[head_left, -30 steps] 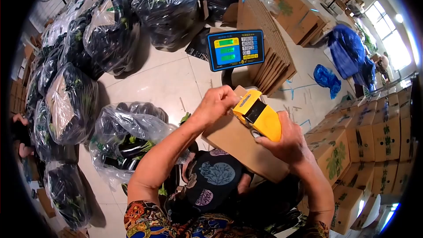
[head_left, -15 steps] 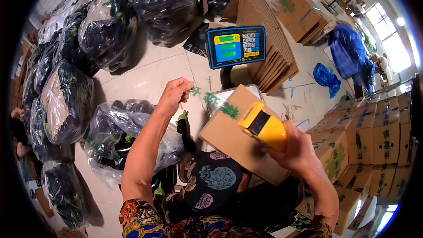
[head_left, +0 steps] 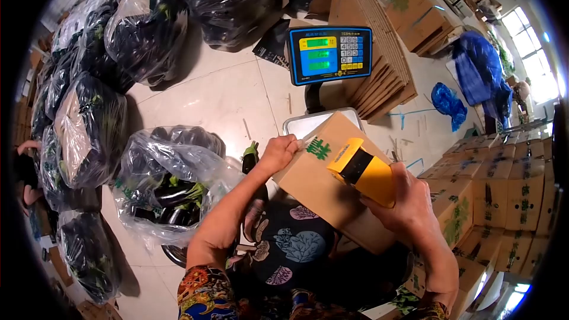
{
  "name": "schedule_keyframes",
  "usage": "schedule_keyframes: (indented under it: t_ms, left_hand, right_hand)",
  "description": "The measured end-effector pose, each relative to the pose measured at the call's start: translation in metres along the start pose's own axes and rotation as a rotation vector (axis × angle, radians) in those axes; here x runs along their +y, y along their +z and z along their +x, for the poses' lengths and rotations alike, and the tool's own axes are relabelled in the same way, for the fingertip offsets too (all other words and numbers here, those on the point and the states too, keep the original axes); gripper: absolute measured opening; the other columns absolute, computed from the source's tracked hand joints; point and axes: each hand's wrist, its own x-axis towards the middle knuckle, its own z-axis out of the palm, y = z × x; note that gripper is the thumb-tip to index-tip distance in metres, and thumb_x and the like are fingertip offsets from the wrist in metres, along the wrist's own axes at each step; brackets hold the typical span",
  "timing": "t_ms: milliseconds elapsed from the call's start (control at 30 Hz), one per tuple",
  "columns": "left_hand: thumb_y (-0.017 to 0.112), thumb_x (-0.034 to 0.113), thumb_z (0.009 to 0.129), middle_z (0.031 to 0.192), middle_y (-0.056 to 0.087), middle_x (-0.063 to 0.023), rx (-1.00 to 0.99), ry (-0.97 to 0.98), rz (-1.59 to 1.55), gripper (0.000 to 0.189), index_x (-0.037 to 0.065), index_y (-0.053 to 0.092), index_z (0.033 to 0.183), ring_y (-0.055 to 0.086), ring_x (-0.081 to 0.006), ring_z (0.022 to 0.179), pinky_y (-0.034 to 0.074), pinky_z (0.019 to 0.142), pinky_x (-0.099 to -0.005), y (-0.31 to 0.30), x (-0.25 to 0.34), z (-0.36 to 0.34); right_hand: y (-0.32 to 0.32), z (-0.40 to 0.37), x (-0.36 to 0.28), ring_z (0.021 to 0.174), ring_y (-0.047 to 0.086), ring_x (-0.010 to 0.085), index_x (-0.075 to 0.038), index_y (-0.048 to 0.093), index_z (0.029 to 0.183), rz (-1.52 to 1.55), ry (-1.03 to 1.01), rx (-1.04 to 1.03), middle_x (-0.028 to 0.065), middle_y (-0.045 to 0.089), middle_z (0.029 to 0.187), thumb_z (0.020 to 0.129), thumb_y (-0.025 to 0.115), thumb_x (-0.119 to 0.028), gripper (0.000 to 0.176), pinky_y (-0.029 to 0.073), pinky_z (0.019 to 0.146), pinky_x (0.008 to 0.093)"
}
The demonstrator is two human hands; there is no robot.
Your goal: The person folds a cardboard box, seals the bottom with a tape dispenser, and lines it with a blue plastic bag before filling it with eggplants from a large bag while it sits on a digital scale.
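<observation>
A closed cardboard box (head_left: 311, 186) lies tilted in front of me, partly over the pale platform (head_left: 296, 124) of a scale. My right hand (head_left: 406, 201) is wrapped around a yellow tape dispenser (head_left: 376, 181), which rests at the box's top. Clear packing tape with green print (head_left: 319, 149) runs from the dispenser towards the box's left edge. There, my left hand (head_left: 278, 154) has its fingers curled together on the tape end, against the edge. A blue scale display (head_left: 313, 71) stands beyond the box.
An opened plastic bag of eggplants (head_left: 178, 195) sits left of my arm. Filled bags (head_left: 145, 35) line the left and back. Flattened cardboard (head_left: 370, 35) leans behind the scale; stacked boxes (head_left: 495, 195) stand at right. A person's arm (head_left: 29, 192) shows at far left.
My left hand has come down and right, bringing the tape end from mid-air to the box's left edge. The right hand still holds the dispenser over the box. The view has shifted slightly.
</observation>
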Motion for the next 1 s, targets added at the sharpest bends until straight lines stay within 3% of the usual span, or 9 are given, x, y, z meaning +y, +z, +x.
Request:
schedule_keyframes:
  t_ms: [167,300,433,500,667,767,867,933,1000]
  left_hand:
    - [0.045,0.032,0.095,0.086,0.066,-0.0229,-0.336,-0.161,0.518,0.032,0.006,0.064,0.091,0.064,-0.0416,0.084,0.051,0.075,-0.0504,0.005,-0.029,0.007]
    - [0.045,0.035,0.094,0.094,0.064,-0.0247,-0.242,-0.136,0.353,0.033,0.006,0.063,0.097,0.061,-0.0431,0.091,0.050,0.080,-0.0492,0.014,-0.069,0.002]
    - [0.041,0.044,0.096,0.107,0.063,-0.0176,0.062,-0.359,-0.477,0.045,0.006,0.059,0.112,0.060,-0.0262,0.102,0.045,0.090,-0.0361,0.000,0.017,0.035]
    - [0.037,0.046,0.097,0.114,0.061,-0.0123,-0.292,-0.215,-0.786,0.050,0.005,0.055,0.120,0.056,-0.0226,0.107,0.042,0.093,-0.0348,0.035,0.017,0.044]
    - [0.035,0.048,0.098,0.121,0.058,-0.0113,-0.351,-0.176,-0.472,0.055,0.005,0.052,0.126,0.054,-0.0236,0.111,0.042,0.094,-0.0352,0.062,-0.108,0.069]
    - [0.036,0.047,0.098,0.125,0.057,-0.0151,-0.131,-0.348,-0.608,0.053,0.005,0.052,0.127,0.054,-0.0260,0.116,0.042,0.096,-0.0360,0.007,0.020,0.052]
    - [0.041,0.040,0.098,0.128,0.055,-0.0199,-0.182,-0.045,-0.172,0.048,0.005,0.049,0.130,0.051,-0.0349,0.121,0.040,0.101,-0.0391,-0.023,0.133,0.045]
    - [0.046,0.038,0.097,0.132,0.052,-0.0215,-0.186,0.273,0.134,0.051,0.007,0.043,0.137,0.049,-0.0327,0.124,0.038,0.103,-0.0349,-0.009,0.132,0.046]
    - [0.047,0.035,0.096,0.127,0.054,-0.0242,-0.219,0.129,0.283,0.050,0.014,0.037,0.140,0.053,-0.0422,0.114,0.044,0.096,-0.0442,-0.001,0.123,0.052]
  right_hand:
    - [0.010,0.001,0.008,0.082,0.062,0.0450,-0.009,0.039,0.113,0.005,-0.107,0.068,0.0217,0.064,0.093,0.073,0.077,-0.036,0.062,0.051,0.072,0.0493]
    - [0.011,0.001,0.011,0.080,0.063,0.0430,-0.006,0.041,0.113,0.037,-0.187,0.145,0.0204,0.064,0.093,0.072,0.078,-0.032,0.061,0.052,0.067,0.0483]
    - [0.013,0.003,0.012,0.078,0.064,0.0425,-0.004,0.045,0.108,0.062,-0.219,0.177,0.0205,0.063,0.090,0.071,0.080,-0.026,0.056,0.052,0.065,0.0469]
    - [0.010,0.005,0.008,0.076,0.064,0.0437,-0.002,0.047,0.105,0.087,-0.268,0.221,0.0218,0.064,0.085,0.069,0.081,-0.018,0.052,0.053,0.066,0.0459]
    - [0.017,0.006,0.023,0.079,0.064,0.0386,-0.005,0.049,0.106,0.079,-0.287,0.246,0.0162,0.064,0.091,0.068,0.079,-0.029,0.054,0.051,0.065,0.0474]
    - [0.024,0.004,0.028,0.078,0.064,0.0380,-0.006,0.050,0.106,0.054,-0.285,0.274,0.0148,0.064,0.086,0.068,0.078,-0.030,0.053,0.050,0.065,0.0477]
    - [0.022,0.008,0.023,0.079,0.063,0.0408,-0.003,0.052,0.107,0.125,-0.285,0.268,0.0193,0.063,0.090,0.066,0.079,-0.024,0.054,0.052,0.068,0.0459]
    - [0.016,0.010,0.025,0.081,0.063,0.0396,-0.004,0.054,0.106,0.215,-0.295,0.243,0.0179,0.064,0.089,0.067,0.077,-0.026,0.050,0.052,0.069,0.0449]
    - [0.013,0.007,0.027,0.080,0.064,0.0387,-0.003,0.054,0.105,0.271,-0.290,0.248,0.0189,0.065,0.085,0.068,0.077,-0.026,0.050,0.052,0.068,0.0438]
